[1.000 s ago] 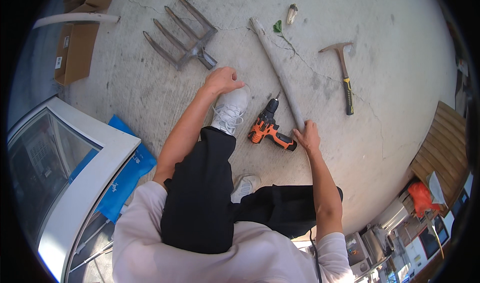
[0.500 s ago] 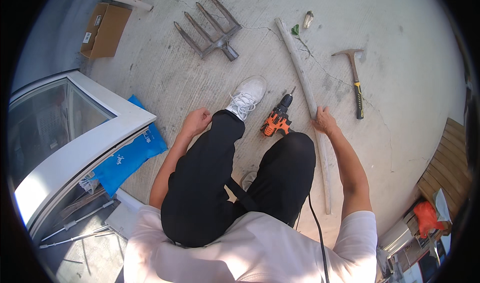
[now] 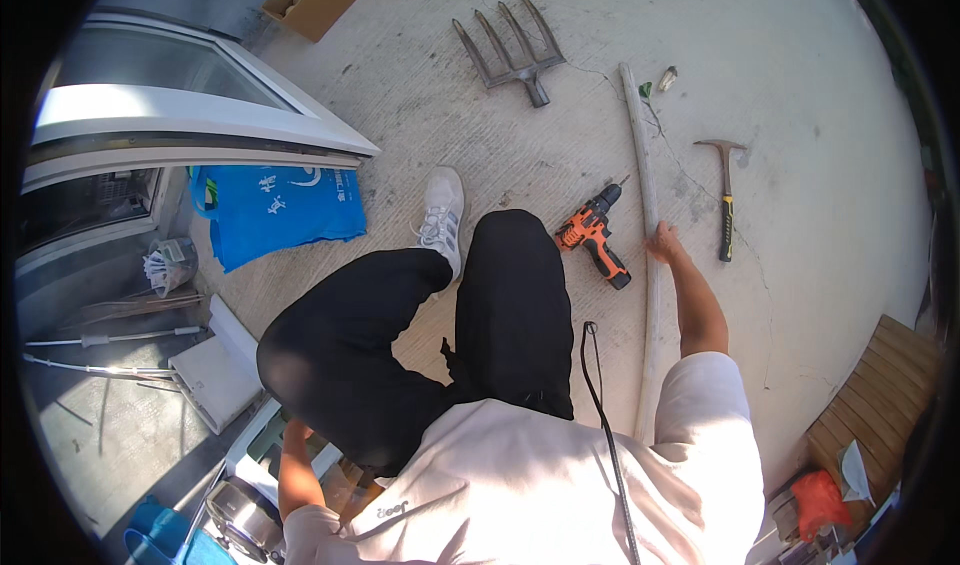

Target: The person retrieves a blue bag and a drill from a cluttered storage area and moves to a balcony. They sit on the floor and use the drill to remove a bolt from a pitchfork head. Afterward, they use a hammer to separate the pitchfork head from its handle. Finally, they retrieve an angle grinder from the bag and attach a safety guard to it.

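Note:
A long pale wooden pole (image 3: 638,130) lies on the concrete to my right. My right hand (image 3: 662,242) is closed around it about midway along. Down by my left hip, my left hand (image 3: 298,431) is mostly hidden beside my bent leg, close to a white-framed box (image 3: 262,443); its fingers do not show. An orange and black cordless drill (image 3: 592,233) with a bit fitted lies between my knee and the pole. Ahead rests a four-pronged metal fork head (image 3: 514,65) with an empty socket. Right of the pole lies a pick hammer (image 3: 726,200) with a black and yellow grip.
At the left a white-framed glass door (image 3: 230,130) juts over a blue bag (image 3: 280,210). An open cardboard box (image 3: 325,3) stands far left. Behind me at the left is a metal pot (image 3: 240,515). Wooden slats (image 3: 880,380) and a red bag (image 3: 820,503) are at the right.
My left hand has gone from beside my knee back to the lower left by my hip. My right hand stays on the pole. My legs and the view have shifted.

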Demonstrator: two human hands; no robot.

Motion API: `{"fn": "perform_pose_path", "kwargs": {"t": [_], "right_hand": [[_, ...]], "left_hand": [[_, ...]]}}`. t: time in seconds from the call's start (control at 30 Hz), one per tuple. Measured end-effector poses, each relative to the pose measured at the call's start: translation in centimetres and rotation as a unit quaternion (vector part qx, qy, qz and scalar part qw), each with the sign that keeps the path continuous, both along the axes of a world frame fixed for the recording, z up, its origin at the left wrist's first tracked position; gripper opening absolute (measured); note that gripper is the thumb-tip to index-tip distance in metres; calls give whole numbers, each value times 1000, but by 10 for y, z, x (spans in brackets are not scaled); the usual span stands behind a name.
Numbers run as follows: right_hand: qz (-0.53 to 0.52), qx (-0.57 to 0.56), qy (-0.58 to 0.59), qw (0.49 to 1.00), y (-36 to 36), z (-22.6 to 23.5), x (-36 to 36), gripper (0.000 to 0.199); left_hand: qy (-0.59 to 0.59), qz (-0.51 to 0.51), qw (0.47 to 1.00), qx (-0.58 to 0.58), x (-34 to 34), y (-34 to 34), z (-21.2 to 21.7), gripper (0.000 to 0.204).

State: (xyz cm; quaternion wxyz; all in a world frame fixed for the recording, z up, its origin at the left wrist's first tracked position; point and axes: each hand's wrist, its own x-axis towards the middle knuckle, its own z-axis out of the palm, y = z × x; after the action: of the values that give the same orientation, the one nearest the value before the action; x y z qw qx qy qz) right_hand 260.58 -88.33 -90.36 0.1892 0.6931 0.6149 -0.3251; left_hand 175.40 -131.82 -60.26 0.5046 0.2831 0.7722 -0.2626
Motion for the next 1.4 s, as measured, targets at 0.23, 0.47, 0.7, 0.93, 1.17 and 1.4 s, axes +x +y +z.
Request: {"fn": "perform_pose_path", "kwargs": {"t": [0.23, 0.47, 0.7, 0.93, 1.17, 1.4], "right_hand": [[-43, 49, 12, 998, -9, 7, -66, 48], [-12, 116, 4, 993, -15, 11, -45, 47], [40, 180, 24, 983, -36, 55, -39, 39], [64, 142, 127, 980, -52, 161, -143, 32], [244, 169, 330, 896, -113, 195, -279, 39], [286, 30, 226, 931, -90, 145, -398, 34]], "left_hand": [[80, 18, 897, 434, -99, 166, 75, 14], [-63, -78, 914, 393, -83, 249, -6, 22], [-105, -110, 954, 256, -85, 179, -97, 22], [-109, -11, 957, 270, -83, 101, -102, 16], [-117, -37, 939, 323, -71, 109, -120, 21], [-87, -35, 940, 327, -84, 67, -90, 22]]}}
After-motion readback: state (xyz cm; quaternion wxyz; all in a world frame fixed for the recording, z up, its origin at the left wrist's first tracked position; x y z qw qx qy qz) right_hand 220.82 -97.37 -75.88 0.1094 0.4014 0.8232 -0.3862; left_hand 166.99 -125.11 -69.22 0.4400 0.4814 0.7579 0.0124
